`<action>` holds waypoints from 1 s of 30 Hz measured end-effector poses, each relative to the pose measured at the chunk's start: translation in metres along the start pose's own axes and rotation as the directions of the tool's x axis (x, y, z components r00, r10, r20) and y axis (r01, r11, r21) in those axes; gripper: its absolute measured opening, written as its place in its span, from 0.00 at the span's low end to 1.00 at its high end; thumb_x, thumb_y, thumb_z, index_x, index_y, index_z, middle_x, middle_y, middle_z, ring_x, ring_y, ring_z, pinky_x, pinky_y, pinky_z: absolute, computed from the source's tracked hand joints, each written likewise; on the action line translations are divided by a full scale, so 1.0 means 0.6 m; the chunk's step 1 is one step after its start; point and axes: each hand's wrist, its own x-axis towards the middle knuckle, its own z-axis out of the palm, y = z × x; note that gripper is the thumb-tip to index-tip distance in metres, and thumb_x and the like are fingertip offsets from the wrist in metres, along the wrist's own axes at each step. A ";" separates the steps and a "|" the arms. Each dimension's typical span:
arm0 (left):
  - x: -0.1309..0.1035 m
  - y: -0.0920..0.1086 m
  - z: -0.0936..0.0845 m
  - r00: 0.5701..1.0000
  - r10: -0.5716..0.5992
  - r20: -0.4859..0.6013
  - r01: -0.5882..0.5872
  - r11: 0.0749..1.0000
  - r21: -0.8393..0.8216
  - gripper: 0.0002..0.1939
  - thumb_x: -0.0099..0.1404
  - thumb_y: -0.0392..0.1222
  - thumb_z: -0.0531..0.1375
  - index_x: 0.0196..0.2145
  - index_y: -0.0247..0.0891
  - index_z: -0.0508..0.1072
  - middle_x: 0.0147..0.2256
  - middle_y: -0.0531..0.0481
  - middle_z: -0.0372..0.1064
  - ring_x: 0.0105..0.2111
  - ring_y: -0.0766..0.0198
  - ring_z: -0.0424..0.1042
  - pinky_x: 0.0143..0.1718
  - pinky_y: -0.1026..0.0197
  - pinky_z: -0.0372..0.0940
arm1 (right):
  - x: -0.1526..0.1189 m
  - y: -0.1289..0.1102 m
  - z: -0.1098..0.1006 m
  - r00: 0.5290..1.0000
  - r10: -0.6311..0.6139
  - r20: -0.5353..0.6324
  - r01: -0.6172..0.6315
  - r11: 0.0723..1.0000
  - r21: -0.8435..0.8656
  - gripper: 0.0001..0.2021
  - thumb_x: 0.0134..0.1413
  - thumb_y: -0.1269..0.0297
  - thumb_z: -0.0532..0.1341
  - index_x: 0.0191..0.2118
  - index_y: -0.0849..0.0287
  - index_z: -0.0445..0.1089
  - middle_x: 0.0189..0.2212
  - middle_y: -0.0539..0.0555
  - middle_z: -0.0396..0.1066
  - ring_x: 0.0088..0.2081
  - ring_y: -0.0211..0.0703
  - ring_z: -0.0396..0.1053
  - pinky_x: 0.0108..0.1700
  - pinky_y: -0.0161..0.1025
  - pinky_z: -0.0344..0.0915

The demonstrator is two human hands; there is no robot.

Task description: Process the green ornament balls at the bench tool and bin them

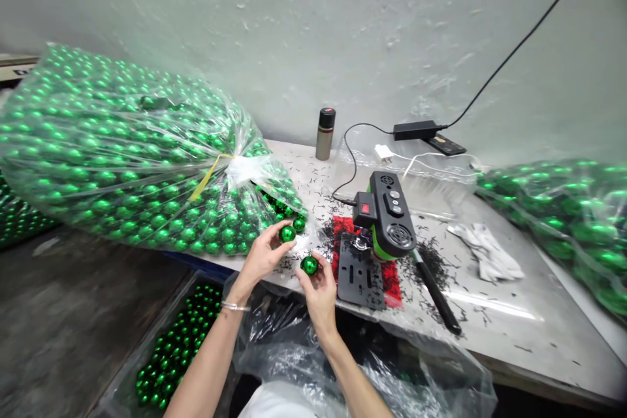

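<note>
My left hand [268,251] pinches a shiny green ball [287,234] between thumb and fingers, close to the torn opening of a large clear bag [236,173] full of such balls. Just behind that ball, another green ball [298,225] lies at the bag's mouth. Lower and to the right, my right hand [319,284] grips a second shiny green ball [309,265] by the fingertips. The two held balls are apart. To the right of my hands stands a small black-and-green machine [392,212] with a slotted black base plate [360,274] and a black lever [438,297].
Small black pieces [431,264] litter the table [494,333]. A spray can [325,134], clear plastic tray [431,192], power adapter [416,130] and white gloves [484,251] stand or lie behind and right. Another bag of balls [582,209] sits far right; a bin of balls [179,346] is below left.
</note>
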 end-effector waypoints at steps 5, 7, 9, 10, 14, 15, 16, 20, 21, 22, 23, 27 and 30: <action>-0.059 -0.005 0.002 0.989 -0.113 0.094 0.131 0.969 -0.210 0.27 0.57 0.44 0.65 0.55 0.37 0.74 0.47 0.42 0.76 0.40 0.56 0.76 0.43 0.57 0.72 | 0.001 -0.006 0.001 0.997 -0.074 0.026 0.075 0.995 -0.063 0.23 0.45 0.55 0.71 0.48 0.55 0.71 0.47 0.55 0.72 0.43 0.43 0.71 0.46 0.39 0.70; -0.073 -0.008 0.006 0.985 -0.128 0.118 0.153 0.960 -0.235 0.27 0.56 0.42 0.65 0.55 0.37 0.74 0.50 0.41 0.74 0.42 0.56 0.76 0.46 0.56 0.71 | -0.001 -0.008 0.001 0.996 -0.085 0.037 0.088 0.990 -0.107 0.22 0.46 0.55 0.70 0.48 0.54 0.71 0.46 0.54 0.71 0.44 0.43 0.70 0.46 0.39 0.70; -0.081 -0.010 0.008 0.981 -0.139 0.133 0.170 0.951 -0.257 0.28 0.56 0.42 0.65 0.55 0.37 0.74 0.53 0.40 0.73 0.43 0.55 0.76 0.47 0.55 0.71 | -0.003 -0.010 0.000 0.995 -0.090 0.043 0.095 0.987 -0.133 0.22 0.47 0.55 0.70 0.48 0.53 0.71 0.46 0.54 0.71 0.46 0.44 0.70 0.47 0.40 0.69; -0.083 -0.011 0.008 0.980 -0.143 0.142 0.177 0.948 -0.264 0.29 0.56 0.43 0.65 0.56 0.37 0.73 0.54 0.40 0.72 0.44 0.55 0.76 0.48 0.55 0.71 | -0.004 -0.011 0.000 0.995 -0.091 0.046 0.097 0.986 -0.137 0.22 0.47 0.55 0.70 0.48 0.53 0.72 0.46 0.54 0.71 0.46 0.45 0.70 0.48 0.40 0.69; -0.086 -0.013 0.008 0.976 -0.142 0.164 0.183 0.946 -0.267 0.30 0.58 0.45 0.64 0.58 0.37 0.71 0.56 0.40 0.69 0.43 0.57 0.76 0.47 0.57 0.72 | -0.006 -0.012 -0.002 0.994 -0.096 0.059 0.104 0.984 -0.142 0.21 0.48 0.55 0.69 0.49 0.53 0.71 0.47 0.54 0.71 0.46 0.45 0.70 0.47 0.40 0.69; -0.087 -0.013 0.008 0.977 -0.138 0.166 0.179 0.948 -0.265 0.31 0.58 0.45 0.64 0.59 0.37 0.71 0.56 0.40 0.69 0.43 0.58 0.76 0.47 0.57 0.72 | -0.006 -0.012 -0.002 0.993 -0.097 0.060 0.105 0.984 -0.147 0.21 0.48 0.56 0.69 0.49 0.53 0.71 0.47 0.54 0.70 0.46 0.44 0.70 0.47 0.40 0.69; -0.088 -0.013 0.007 0.978 -0.132 0.164 0.172 0.950 -0.262 0.31 0.58 0.45 0.64 0.59 0.37 0.71 0.57 0.40 0.69 0.43 0.58 0.76 0.46 0.58 0.72 | -0.006 -0.012 -0.002 0.993 -0.099 0.062 0.107 0.983 -0.151 0.21 0.48 0.56 0.69 0.49 0.53 0.71 0.47 0.54 0.70 0.46 0.44 0.70 0.47 0.39 0.69; -0.093 -0.012 0.001 0.979 -0.109 0.172 0.150 0.958 -0.245 0.31 0.60 0.45 0.63 0.61 0.38 0.69 0.57 0.41 0.68 0.41 0.60 0.75 0.45 0.59 0.72 | -0.009 -0.010 -0.002 0.992 -0.108 0.071 0.118 0.980 -0.163 0.21 0.49 0.56 0.68 0.49 0.53 0.71 0.47 0.54 0.70 0.47 0.44 0.70 0.47 0.39 0.69; -0.094 -0.013 0.000 0.979 -0.105 0.177 0.147 0.958 -0.245 0.31 0.60 0.45 0.63 0.61 0.38 0.69 0.58 0.41 0.68 0.42 0.59 0.75 0.46 0.59 0.71 | -0.010 -0.010 -0.002 0.991 -0.110 0.076 0.121 0.978 -0.169 0.21 0.49 0.55 0.68 0.49 0.53 0.71 0.47 0.54 0.70 0.47 0.44 0.70 0.47 0.39 0.69; -0.096 -0.013 -0.002 0.977 -0.103 0.184 0.148 0.957 -0.251 0.31 0.60 0.45 0.63 0.61 0.38 0.69 0.59 0.41 0.67 0.45 0.58 0.75 0.48 0.58 0.70 | -0.011 -0.010 -0.002 0.990 -0.112 0.082 0.125 0.976 -0.177 0.21 0.50 0.55 0.68 0.49 0.54 0.71 0.47 0.55 0.69 0.47 0.44 0.70 0.47 0.39 0.70; -0.097 -0.015 -0.003 0.975 -0.102 0.195 0.152 0.953 -0.263 0.31 0.61 0.45 0.63 0.62 0.38 0.68 0.59 0.41 0.66 0.47 0.56 0.74 0.50 0.57 0.70 | -0.012 -0.011 -0.002 0.990 -0.115 0.086 0.130 0.974 -0.185 0.21 0.50 0.55 0.68 0.50 0.54 0.71 0.47 0.55 0.69 0.47 0.44 0.70 0.47 0.39 0.70; -0.105 -0.018 -0.006 0.960 -0.124 0.253 0.212 0.909 -0.359 0.35 0.62 0.47 0.64 0.64 0.38 0.64 0.59 0.42 0.67 0.53 0.52 0.71 0.56 0.53 0.65 | -0.018 -0.013 -0.004 0.984 -0.148 0.099 0.165 0.965 -0.202 0.22 0.51 0.54 0.67 0.51 0.56 0.70 0.48 0.57 0.70 0.47 0.45 0.71 0.46 0.40 0.72; -0.112 -0.013 -0.004 0.948 -0.158 0.278 0.272 0.854 -0.443 0.36 0.60 0.48 0.66 0.64 0.39 0.64 0.58 0.44 0.69 0.56 0.50 0.68 0.59 0.51 0.62 | -0.024 -0.016 -0.007 0.984 -0.151 0.096 0.169 0.962 -0.213 0.23 0.49 0.53 0.67 0.51 0.55 0.71 0.49 0.57 0.71 0.47 0.46 0.72 0.45 0.40 0.73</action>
